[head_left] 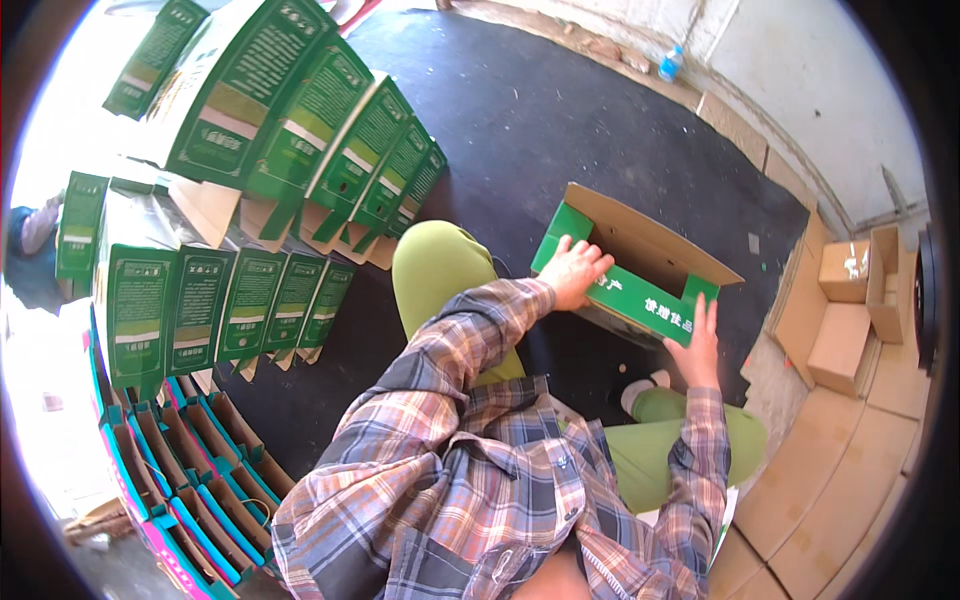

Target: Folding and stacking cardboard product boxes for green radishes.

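Right of centre, open green box sits btwn both hands: L hand w/ fingers hooked over near wall, R hand w/ fingers pinching the right-end corner. Risk: uneven squeeze could skew/crease card; brown flap, unheld, might snag.

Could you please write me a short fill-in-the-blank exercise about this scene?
1. Between the left hand and the right hand, the open box shows a ____ outside.
2. The plain brown cartons are on the ____ side of the picture.
3. The small bottle near the wall looks ____ in colour.

Missing words: green; right; blue.
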The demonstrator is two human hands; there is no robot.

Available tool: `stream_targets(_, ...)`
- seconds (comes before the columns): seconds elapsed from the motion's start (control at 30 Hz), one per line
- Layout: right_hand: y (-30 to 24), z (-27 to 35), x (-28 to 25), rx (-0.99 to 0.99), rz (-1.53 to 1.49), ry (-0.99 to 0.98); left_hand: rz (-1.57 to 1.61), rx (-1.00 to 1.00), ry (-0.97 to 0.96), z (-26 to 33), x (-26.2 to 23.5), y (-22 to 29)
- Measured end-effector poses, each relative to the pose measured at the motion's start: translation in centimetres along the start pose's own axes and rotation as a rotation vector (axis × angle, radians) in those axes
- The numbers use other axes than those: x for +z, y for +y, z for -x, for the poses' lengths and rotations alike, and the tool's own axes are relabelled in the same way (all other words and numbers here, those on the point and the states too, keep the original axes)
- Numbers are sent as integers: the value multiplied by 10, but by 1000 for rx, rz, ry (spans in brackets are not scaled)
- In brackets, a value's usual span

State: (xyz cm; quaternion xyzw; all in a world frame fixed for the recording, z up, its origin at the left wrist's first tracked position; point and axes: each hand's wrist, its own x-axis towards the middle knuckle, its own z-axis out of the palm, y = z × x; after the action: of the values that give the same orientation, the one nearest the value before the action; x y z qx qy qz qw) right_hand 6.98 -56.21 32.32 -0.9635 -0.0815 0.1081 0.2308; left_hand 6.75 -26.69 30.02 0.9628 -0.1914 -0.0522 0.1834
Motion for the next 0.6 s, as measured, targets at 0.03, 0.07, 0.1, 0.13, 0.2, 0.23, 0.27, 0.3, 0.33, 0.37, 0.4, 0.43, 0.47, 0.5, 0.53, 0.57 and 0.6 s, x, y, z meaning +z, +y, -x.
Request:
stream_targets(0.03,2,-1,-7,-60,-38,64,21,-27,-9,1,-3,1)
stream_targets(0.07,3,-2,-17,-120,-76,126,50,-63,-5,3,-9,1)
stream_targets(0.1,6,-4,-27,-166,-10,238,79,-94,40,5,-13,0)
stream_targets(0.13,7,-3,-39,-205,57,356,111,-118,86,6,-19,-1)
stream_targets(0.2,-4,2,-66,1,-276,397,206,-204,142,9,-48,-2)
stream_targets(0.23,1,9,-79,-1,-328,422,317,-263,184,8,-63,1)
stream_targets(0.27,10,13,-87,-6,-382,438,373,-298,253,8,-75,-2)
stream_targets(0.3,22,14,-90,-40,-348,483,433,-306,346,10,-92,-8)
stream_targets(0.33,37,16,-92,-47,-351,488,491,-309,435,12,-113,-13)
stream_targets(0.37,50,18,-95,-19,-351,465,546,-259,564,14,-136,-21)
stream_targets(0.4,57,19,-94,6,-355,439,596,-212,695,21,-164,-28)
stream_targets(0.43,61,19,-92,43,-380,458,752,-187,756,29,-199,-28)
stream_targets(0.47,67,18,-90,40,-383,461,910,-157,814,39,-240,-23)
stream_targets(0.5,77,18,-88,53,-393,429,957,-184,843,52,-278,-17)
stream_targets(0.53,82,18,-85,63,-405,392,999,-216,873,67,-312,-16)
stream_targets(0.57,82,16,-83,53,-412,390,1137,-171,899,84,-340,-27)
stream_targets(0.6,80,16,-81,44,-365,377,1280,-121,918,97,-366,-42)
